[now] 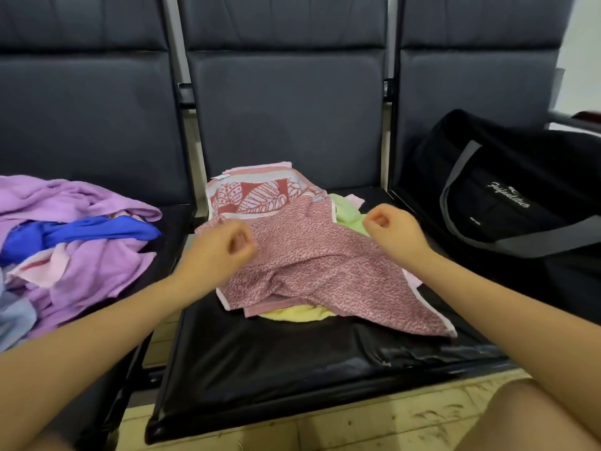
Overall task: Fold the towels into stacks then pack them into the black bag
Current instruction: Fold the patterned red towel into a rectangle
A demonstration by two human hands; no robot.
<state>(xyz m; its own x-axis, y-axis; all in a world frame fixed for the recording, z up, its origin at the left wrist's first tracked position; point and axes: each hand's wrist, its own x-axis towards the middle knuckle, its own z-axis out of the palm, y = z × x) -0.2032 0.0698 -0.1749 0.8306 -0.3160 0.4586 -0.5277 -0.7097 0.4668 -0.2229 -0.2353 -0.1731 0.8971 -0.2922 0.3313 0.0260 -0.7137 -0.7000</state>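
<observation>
Here, curled hands (305,239) above towel (325,265).

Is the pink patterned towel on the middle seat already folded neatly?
No. The pink towel lies rumpled and crooked over other towels, its edges unaligned.

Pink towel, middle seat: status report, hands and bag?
Left hand and right hand both curled over pink towel, grip unclear. Towel rumpled, unfolded. Black bag on right seat, nothing blocking.
</observation>
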